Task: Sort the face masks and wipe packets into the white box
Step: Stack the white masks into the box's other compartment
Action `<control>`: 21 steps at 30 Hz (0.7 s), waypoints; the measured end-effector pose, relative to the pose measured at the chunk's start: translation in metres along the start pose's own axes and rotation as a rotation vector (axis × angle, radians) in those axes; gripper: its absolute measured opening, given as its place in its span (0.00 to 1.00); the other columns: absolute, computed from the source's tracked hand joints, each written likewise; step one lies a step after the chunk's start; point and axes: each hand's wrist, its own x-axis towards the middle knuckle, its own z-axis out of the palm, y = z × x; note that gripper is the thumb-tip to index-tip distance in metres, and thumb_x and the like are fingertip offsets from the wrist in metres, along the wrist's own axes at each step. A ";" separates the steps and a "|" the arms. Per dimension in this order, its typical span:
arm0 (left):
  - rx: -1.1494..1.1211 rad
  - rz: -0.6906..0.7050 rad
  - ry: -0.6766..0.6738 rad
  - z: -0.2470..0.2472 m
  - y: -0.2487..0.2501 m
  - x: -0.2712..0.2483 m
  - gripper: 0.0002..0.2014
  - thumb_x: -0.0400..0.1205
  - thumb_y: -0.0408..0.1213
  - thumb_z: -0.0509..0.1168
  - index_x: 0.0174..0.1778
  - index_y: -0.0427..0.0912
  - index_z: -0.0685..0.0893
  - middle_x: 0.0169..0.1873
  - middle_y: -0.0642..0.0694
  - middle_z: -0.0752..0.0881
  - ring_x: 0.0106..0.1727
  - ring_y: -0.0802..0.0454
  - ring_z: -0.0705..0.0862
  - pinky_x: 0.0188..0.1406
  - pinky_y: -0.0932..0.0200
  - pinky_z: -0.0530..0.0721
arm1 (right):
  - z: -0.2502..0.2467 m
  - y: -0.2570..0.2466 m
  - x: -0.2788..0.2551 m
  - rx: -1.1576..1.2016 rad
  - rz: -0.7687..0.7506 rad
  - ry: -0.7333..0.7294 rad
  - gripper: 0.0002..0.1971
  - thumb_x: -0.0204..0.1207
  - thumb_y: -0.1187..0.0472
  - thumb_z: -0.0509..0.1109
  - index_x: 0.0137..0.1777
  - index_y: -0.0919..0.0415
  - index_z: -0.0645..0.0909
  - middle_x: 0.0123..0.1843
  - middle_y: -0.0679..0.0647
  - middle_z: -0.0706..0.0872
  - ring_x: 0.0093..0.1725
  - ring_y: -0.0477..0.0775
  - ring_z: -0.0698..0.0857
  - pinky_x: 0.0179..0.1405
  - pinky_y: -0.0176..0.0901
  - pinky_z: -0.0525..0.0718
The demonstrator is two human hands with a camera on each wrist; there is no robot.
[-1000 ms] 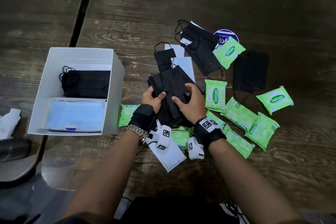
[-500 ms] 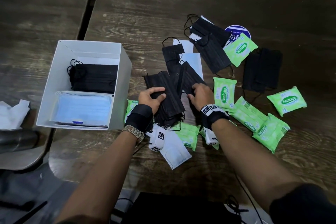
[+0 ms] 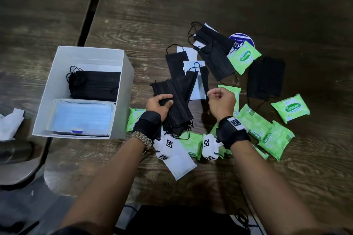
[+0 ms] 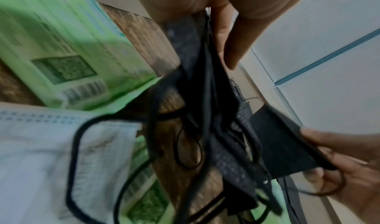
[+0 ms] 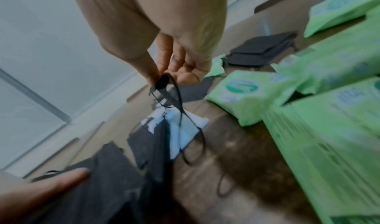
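My left hand (image 3: 166,100) grips a stack of black face masks (image 3: 177,112) just right of the white box (image 3: 57,86). My right hand (image 3: 214,93) is curled and pinches the end of one black mask (image 3: 204,80), which hangs from its fingers (image 5: 180,74) in the right wrist view. The box holds a pile of black masks (image 3: 95,86) at the back and blue masks (image 3: 82,118) at the front. More black masks (image 3: 215,59) and green wipe packets (image 3: 290,108) lie scattered on the table. The left wrist view shows the gripped stack (image 4: 205,89) edge-on.
The dark wooden table (image 3: 172,5) has a gap (image 3: 89,9) running behind the box. A white mask (image 3: 179,160) lies under my left wrist. A round blue-and-white sticker (image 3: 241,39) sits at the back of the pile. White cloth (image 3: 9,124) lies left of the box.
My right hand has come off the stack and lifted one black mask by its end, moving right. My left hand keeps its grip on the stack.
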 end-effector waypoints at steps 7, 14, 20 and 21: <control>-0.095 0.040 -0.014 0.017 0.027 -0.001 0.13 0.85 0.44 0.65 0.47 0.40 0.91 0.39 0.52 0.88 0.38 0.75 0.82 0.45 0.78 0.77 | 0.002 -0.032 -0.037 0.127 -0.280 -0.065 0.05 0.70 0.67 0.72 0.36 0.58 0.86 0.30 0.51 0.85 0.27 0.42 0.77 0.29 0.32 0.78; -0.079 0.108 -0.037 0.019 0.027 -0.002 0.06 0.79 0.37 0.72 0.39 0.40 0.83 0.29 0.52 0.81 0.27 0.69 0.77 0.33 0.74 0.75 | 0.020 -0.011 -0.073 0.018 -0.414 -0.317 0.04 0.71 0.70 0.73 0.38 0.61 0.85 0.32 0.49 0.84 0.28 0.44 0.76 0.31 0.31 0.75; -0.070 0.148 -0.025 0.012 0.021 -0.004 0.09 0.78 0.35 0.73 0.42 0.33 0.82 0.32 0.50 0.83 0.31 0.68 0.78 0.37 0.72 0.77 | 0.020 0.004 -0.062 -0.019 -0.381 -0.145 0.14 0.72 0.49 0.79 0.53 0.54 0.84 0.49 0.48 0.84 0.47 0.44 0.81 0.50 0.32 0.78; -0.093 0.132 -0.037 0.010 0.021 -0.005 0.10 0.78 0.36 0.73 0.44 0.32 0.83 0.34 0.49 0.85 0.33 0.66 0.80 0.39 0.70 0.79 | 0.019 0.005 -0.057 -0.017 -0.313 -0.141 0.21 0.71 0.45 0.79 0.60 0.53 0.82 0.54 0.47 0.83 0.52 0.46 0.82 0.54 0.35 0.78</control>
